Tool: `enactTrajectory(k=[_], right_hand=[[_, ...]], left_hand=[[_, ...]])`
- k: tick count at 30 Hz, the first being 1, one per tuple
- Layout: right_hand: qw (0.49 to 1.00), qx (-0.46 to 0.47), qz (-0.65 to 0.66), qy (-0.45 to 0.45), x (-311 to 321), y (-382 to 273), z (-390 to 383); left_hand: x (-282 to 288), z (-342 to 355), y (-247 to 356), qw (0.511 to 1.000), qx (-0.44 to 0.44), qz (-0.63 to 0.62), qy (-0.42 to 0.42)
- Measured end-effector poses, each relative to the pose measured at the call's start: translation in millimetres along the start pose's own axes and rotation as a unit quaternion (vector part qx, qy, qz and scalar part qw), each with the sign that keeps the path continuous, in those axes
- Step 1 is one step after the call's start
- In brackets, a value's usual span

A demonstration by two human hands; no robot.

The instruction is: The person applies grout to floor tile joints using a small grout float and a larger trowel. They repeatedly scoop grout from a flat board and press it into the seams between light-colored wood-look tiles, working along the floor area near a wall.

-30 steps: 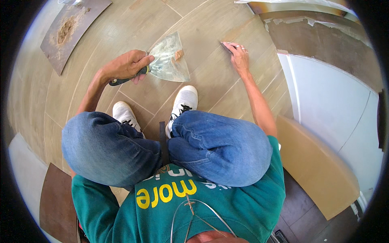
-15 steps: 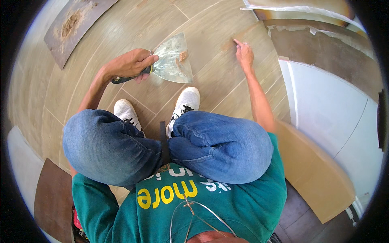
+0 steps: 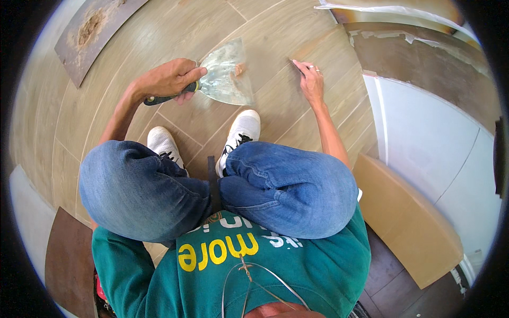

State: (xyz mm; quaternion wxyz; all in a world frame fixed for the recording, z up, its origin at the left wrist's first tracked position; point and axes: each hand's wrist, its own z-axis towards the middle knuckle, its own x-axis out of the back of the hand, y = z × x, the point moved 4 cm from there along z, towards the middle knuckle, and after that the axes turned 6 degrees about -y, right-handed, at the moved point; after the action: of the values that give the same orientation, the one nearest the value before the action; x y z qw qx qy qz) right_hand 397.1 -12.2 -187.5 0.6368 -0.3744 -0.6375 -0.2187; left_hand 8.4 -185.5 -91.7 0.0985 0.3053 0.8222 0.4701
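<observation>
scraper [image 3: 224, 71], tiled floor [image 3: 175, 45], board [image 3: 74, 64] perhaps powdered

- Beneath you, the floor [image 3: 169, 45] is wood-look planks with pale joints.
- Your white shoes [image 3: 245, 130] stand on it, slightly apart.
- A brown smear [image 3: 314, 46] marks it, ahead to your right.
- A dark board [image 3: 70, 59] lies at your far left, bearing brown powder [image 3: 91, 27].
</observation>
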Motion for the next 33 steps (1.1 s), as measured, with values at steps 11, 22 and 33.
enactTrajectory(k=[11, 22, 33], right_hand=[[0.993, 0.100, -0.055, -0.023, 2.3, 21.6, -0.2], [0.992, 0.100, -0.012, -0.075, 0.5, 18.3, -11.2], [0.995, -0.076, -0.042, -0.046, -36.0, -9.2, 0.1]], left_hand=[[1.0, -6.0, 5.8, 1.000, 0.018, 0.004, 0.016], [4.1, -5.7, 0.3, 1.000, -0.001, -0.001, 0.006], [3.4, -4.0, 5.6, 1.000, 0.005, -0.011, 0.004]])
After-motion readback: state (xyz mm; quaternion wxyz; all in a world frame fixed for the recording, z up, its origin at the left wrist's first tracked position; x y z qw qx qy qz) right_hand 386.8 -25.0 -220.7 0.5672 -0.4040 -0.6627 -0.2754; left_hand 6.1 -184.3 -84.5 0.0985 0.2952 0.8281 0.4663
